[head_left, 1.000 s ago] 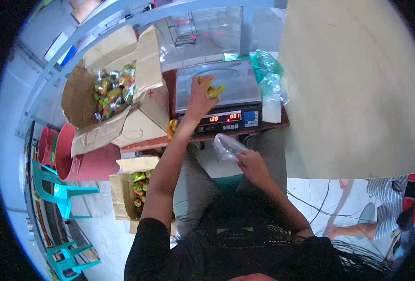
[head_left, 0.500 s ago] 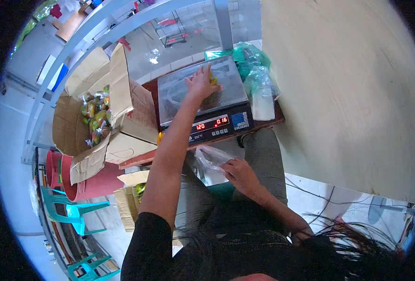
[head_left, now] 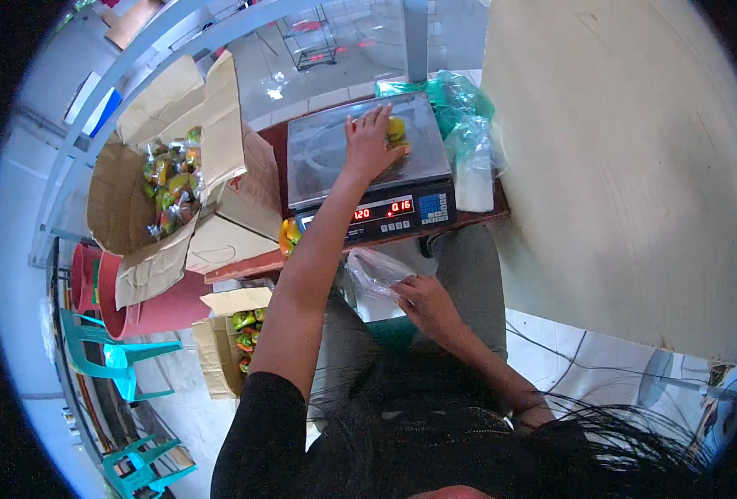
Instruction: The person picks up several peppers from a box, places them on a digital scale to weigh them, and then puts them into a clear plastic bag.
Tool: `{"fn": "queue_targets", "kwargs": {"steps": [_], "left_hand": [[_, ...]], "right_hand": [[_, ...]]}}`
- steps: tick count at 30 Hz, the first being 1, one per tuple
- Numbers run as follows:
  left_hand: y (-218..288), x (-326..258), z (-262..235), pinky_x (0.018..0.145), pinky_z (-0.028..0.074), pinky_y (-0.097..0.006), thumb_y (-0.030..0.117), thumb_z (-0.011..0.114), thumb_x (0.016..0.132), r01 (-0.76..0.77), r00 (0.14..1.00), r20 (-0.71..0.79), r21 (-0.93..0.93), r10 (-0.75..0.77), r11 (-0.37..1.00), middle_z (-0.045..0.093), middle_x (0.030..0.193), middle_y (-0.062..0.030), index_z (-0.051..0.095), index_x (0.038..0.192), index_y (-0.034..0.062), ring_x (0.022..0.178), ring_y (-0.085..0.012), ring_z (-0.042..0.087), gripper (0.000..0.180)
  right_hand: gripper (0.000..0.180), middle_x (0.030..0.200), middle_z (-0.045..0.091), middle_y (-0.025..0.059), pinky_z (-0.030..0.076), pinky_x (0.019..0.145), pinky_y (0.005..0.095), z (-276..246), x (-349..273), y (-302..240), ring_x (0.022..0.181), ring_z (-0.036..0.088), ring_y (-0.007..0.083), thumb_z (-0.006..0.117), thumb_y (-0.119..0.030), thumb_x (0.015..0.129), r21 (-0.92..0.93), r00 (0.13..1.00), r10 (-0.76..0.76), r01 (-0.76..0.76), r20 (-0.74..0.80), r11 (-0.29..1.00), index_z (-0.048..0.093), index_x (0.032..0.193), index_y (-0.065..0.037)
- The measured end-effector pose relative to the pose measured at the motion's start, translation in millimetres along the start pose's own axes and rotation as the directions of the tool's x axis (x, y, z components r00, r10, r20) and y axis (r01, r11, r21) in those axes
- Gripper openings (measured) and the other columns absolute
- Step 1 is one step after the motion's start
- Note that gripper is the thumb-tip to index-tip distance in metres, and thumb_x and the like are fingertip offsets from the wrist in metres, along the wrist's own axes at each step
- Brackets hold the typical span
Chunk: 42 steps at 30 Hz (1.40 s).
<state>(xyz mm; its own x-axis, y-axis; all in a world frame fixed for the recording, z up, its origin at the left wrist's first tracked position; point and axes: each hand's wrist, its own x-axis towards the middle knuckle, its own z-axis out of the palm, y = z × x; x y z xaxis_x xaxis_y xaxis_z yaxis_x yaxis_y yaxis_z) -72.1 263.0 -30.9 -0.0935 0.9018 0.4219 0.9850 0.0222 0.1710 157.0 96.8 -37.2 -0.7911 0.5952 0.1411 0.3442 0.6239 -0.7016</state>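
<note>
My left hand (head_left: 372, 143) is over the steel pan of a digital scale (head_left: 322, 145), fingers spread and open. Between its thumb and index finger a yellow-green bell pepper (head_left: 396, 129) rests on the pan; whether the fingers touch it I cannot tell. Below the scale, at my lap, my right hand (head_left: 428, 303) is closed on the edge of a clear plastic bag (head_left: 377, 270), whose mouth gapes toward the scale. An orange-yellow pepper (head_left: 288, 236) lies at the scale's front left corner, partly behind my left forearm.
Left of the scale stands an open cardboard box (head_left: 256, 179) of bagged peppers. A smaller box (head_left: 214, 353) of peppers is below. Green and clear plastic bags (head_left: 468, 125) lie right of the scale, next to a tall pale board (head_left: 609, 166). Teal chairs (head_left: 119, 358) stand at left.
More of the pepper on the pan shows now, as my left hand has shifted slightly off it. My right hand still holds the bag. The whole view has tilted a little.
</note>
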Motion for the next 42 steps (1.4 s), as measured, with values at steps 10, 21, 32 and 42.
{"fn": "queue_targets", "kwargs": {"steps": [10, 21, 32, 42], "left_hand": [[20.4, -0.5, 4.1, 0.1, 0.019, -0.051, 0.043, 0.069, 0.062, 0.042, 0.999, -0.022, 0.043, -0.041, 0.998, 0.039, 0.128, -0.0097, 0.037, 0.127, 0.0199, 0.117, -0.0277, 0.036, 0.076], [21.9, -46.1, -43.6, 0.095, 0.028, -0.043, 0.03, 0.054, 0.081, -0.051, 0.958, -0.28, -0.393, -0.067, 0.918, 0.044, 0.12, -0.0128, 0.047, 0.115, 0.0098, 0.112, -0.0287, 0.041, 0.04], [-97.1, -454.6, -95.0, 0.074, 0.042, -0.042, 0.023, 0.064, 0.071, 0.862, 0.507, -0.28, 0.138, -0.815, 0.488, 0.053, 0.095, -0.0146, 0.051, 0.104, 0.0054, 0.088, -0.0334, 0.051, 0.039], [-100.3, -568.6, -7.7, 0.095, 0.031, -0.047, 0.07, 0.06, 0.055, 0.927, -0.06, 0.433, 0.358, -0.899, 0.111, 0.024, 0.132, -0.0232, 0.031, 0.13, 0.0143, 0.119, -0.0404, 0.029, 0.097]], "right_hand": [[0.016, 0.085, 0.059, 0.011, 0.044, 0.073, 0.0398, -4.4, 4.0, -5.1, 0.08, 0.054, 0.0292, 0.057, -0.009, 0.072, -0.107, 0.998, -0.031, 0.036, 0.047, 0.994, 0.06, 0.087, -0.005], [0.02, 0.09, 0.058, 0.0123, 0.04, 0.078, 0.0391, -11.1, 8.5, -3.9, 0.087, 0.053, 0.0292, 0.057, -0.01, 0.073, -0.07, 0.997, 0.04, -0.035, 0.073, 0.997, 0.06, 0.091, -0.002], [0.017, 0.09, 0.056, 0.0123, 0.039, 0.078, 0.041, 0.7, 19.7, -24.0, 0.087, 0.051, 0.0311, 0.056, -0.011, 0.073, -0.122, 0.981, -0.043, 0.067, 0.19, 0.99, 0.058, 0.088, -0.003], [0.018, 0.089, 0.057, 0.0125, 0.039, 0.075, 0.0393, 5.6, 26.8, -34.5, 0.086, 0.052, 0.0317, 0.056, -0.014, 0.075, -0.193, 0.975, -0.116, 0.153, 0.188, 0.969, 0.058, 0.087, -0.002]]}}
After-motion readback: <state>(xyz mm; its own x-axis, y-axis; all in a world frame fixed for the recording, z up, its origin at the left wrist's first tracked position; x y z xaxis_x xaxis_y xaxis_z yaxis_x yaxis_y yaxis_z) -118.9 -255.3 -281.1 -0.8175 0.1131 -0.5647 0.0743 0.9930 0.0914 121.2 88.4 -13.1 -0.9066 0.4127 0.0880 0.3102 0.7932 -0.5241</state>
